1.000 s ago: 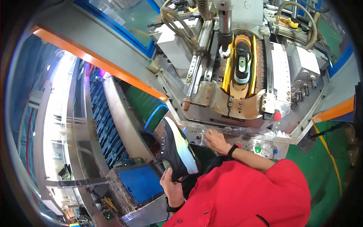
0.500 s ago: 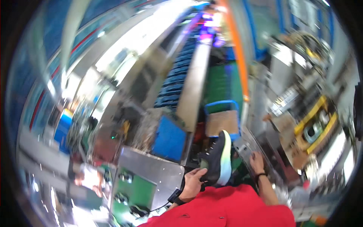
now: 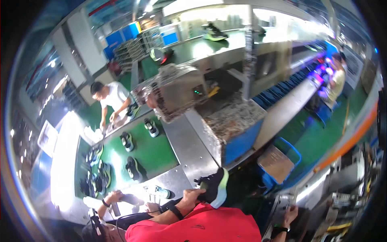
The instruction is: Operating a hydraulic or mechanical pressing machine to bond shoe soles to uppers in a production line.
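1. The left hand [image 3: 191,197] pinches a black shoe [image 3: 212,190] by its upper, thumb and fingers closed on it.
2. The shoe is in the air just in front of the person's red garment [image 3: 197,226]. It is tilted, with its sole turned to the right; the sole's edge runs from yellow-green at the top to pale blue at the bottom.
3. The right hand [image 3: 290,215] is well apart from the shoe, out to the lower right, near a machine [image 3: 342,200] of metal parts. Its fingers look curled, but it is too small and dim there to tell whether they press on or hold anything.
4. Just ahead of the shoe stands a box [image 3: 243,139] with a blue side and a worn, pale top.
5. To the right of that box is a chair [image 3: 276,163] with a brown seat and a blue frame.
6. On the left, several dark shoes [image 3: 133,168] stand on a green work surface [image 3: 159,153], apart from the held one.
7. Nearer the person, a pale shoe [image 3: 160,192] lies on bare metal, close to a co-worker's hand [image 3: 114,197].
8. Across the green surface, a person in a white shirt [image 3: 117,96] bends forward, arms lowered; another in a pale yellow shirt [image 3: 338,82] is at the far right, near purple light.
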Motion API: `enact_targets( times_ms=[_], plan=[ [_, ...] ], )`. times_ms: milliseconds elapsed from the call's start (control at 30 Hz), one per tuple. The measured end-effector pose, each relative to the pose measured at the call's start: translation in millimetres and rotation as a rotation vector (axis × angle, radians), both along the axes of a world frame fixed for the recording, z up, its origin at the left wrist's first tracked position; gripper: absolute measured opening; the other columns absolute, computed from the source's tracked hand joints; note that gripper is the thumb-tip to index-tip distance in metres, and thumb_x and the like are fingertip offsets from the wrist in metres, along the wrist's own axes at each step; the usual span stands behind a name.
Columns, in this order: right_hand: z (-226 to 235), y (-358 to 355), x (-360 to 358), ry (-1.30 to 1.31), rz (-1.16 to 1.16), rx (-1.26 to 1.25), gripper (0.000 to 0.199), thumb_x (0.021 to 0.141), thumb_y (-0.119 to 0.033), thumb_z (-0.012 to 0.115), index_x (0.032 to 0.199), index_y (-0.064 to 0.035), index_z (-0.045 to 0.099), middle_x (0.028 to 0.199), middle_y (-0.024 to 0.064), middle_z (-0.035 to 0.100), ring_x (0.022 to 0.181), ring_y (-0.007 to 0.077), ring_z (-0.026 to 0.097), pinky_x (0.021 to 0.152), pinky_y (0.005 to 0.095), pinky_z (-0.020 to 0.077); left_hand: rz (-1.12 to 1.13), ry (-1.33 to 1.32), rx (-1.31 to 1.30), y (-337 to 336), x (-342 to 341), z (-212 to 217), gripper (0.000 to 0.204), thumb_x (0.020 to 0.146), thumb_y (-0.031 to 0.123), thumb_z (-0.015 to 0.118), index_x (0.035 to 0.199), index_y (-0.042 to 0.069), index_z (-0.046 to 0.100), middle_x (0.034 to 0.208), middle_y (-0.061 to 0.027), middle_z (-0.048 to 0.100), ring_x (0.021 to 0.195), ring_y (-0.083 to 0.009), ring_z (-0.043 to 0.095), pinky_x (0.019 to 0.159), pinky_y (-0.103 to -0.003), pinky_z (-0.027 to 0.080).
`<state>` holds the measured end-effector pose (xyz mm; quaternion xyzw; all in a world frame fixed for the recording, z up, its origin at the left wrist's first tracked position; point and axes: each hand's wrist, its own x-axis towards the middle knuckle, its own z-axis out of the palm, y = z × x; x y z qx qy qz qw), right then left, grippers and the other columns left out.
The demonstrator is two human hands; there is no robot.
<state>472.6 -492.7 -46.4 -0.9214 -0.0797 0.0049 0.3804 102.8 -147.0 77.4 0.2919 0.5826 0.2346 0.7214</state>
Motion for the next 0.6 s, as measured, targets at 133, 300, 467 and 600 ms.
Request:
enact_targets(
  times_ms=[133, 300, 467, 600],
  plan=[
    [85.9, 101.3, 69.9, -0.332, 0.221, 0.088, 0.017, 0.087, -0.006, 0.061, 0.101, 0.0021, 0.060, 0.095, 0.0150, 0.065, 0.089, 0.0222, 0.062, 0.078, 0.0339, 0.0498, 0.281, 0.058, 0.054, 68.9, -44.1, -15.8, 0.022, 0.077, 0.008, 0.075, 0.088, -0.010, 0.067, 0.085, -0.0170, 0.068, 0.066, -0.0252, 0.066, 0.055, -0.036, 0.057],
    [308.3, 332.2, 55.2, -0.562, 0.671, 0.238, 0.029, 0.085, 0.000, 0.062, 0.114, -0.0009, 0.060, 0.109, 0.0090, 0.065, 0.099, 0.0200, 0.061, 0.085, 0.0337, 0.0493, 0.470, 0.172, 0.187, 177.4, -111.5, -93.6, 0.018, 0.072, 0.013, 0.077, 0.077, -0.001, 0.066, 0.075, -0.0085, 0.063, 0.063, -0.0200, 0.062, 0.054, -0.035, 0.052],
    [438.3, 560.7, -13.2, -1.333, 1.075, 0.013, 0.044, 0.075, 0.009, 0.066, 0.117, -0.0013, 0.060, 0.118, 0.0131, 0.063, 0.110, 0.0324, 0.058, 0.096, 0.0396, 0.0447, 0.522, 0.643, 0.387, 267.9, -178.7, -131.0, 0.030, 0.064, 0.025, 0.073, 0.062, -0.004, 0.064, 0.055, -0.0086, 0.059, 0.049, -0.0192, 0.054, 0.049, -0.037, 0.043],
    [487.3, 718.7, -83.9, -1.627, 1.462, -0.152, 0.062, 0.074, 0.011, 0.063, 0.132, -0.0060, 0.052, 0.134, 0.0125, 0.053, 0.124, 0.0319, 0.050, 0.105, 0.0384, 0.0412, 0.511, 1.000, 0.523, 303.6, -224.8, -183.1, 0.035, 0.069, 0.029, 0.066, 0.080, -0.004, 0.066, 0.074, -0.0237, 0.065, 0.073, -0.0366, 0.066, 0.069, -0.043, 0.050]
  ],
)
